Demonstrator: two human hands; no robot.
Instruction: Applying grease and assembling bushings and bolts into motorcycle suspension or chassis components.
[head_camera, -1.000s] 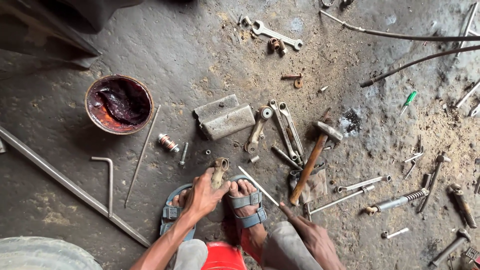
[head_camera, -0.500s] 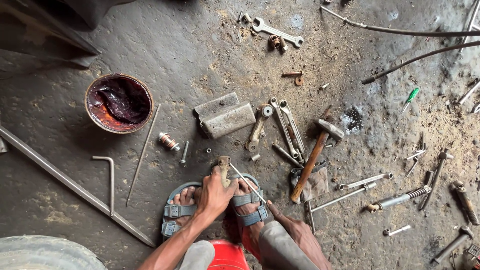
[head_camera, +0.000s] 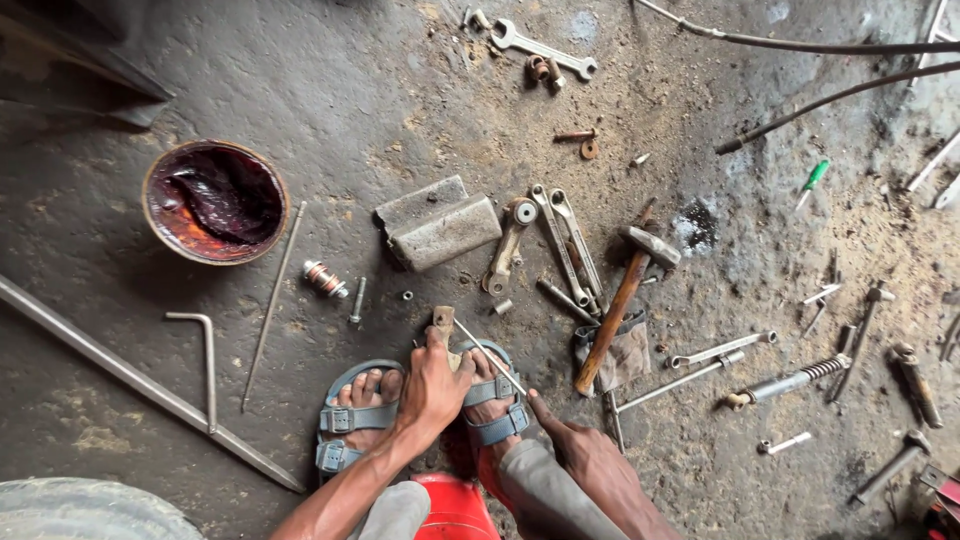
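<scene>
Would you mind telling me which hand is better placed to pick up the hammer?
Probably the right hand: it rests empty on the floor just below the hammer handle. The left hand is farther off and already grips a small metal part at the sandalled feet.

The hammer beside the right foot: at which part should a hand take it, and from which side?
Grip the hammer low on its wooden handle, coming from the person's side. The handle end points toward the right hand; the metal head lies at the far end.

One head-worn camera looks steeply down at the nearby workshop floor (head_camera: 300, 80).
</scene>
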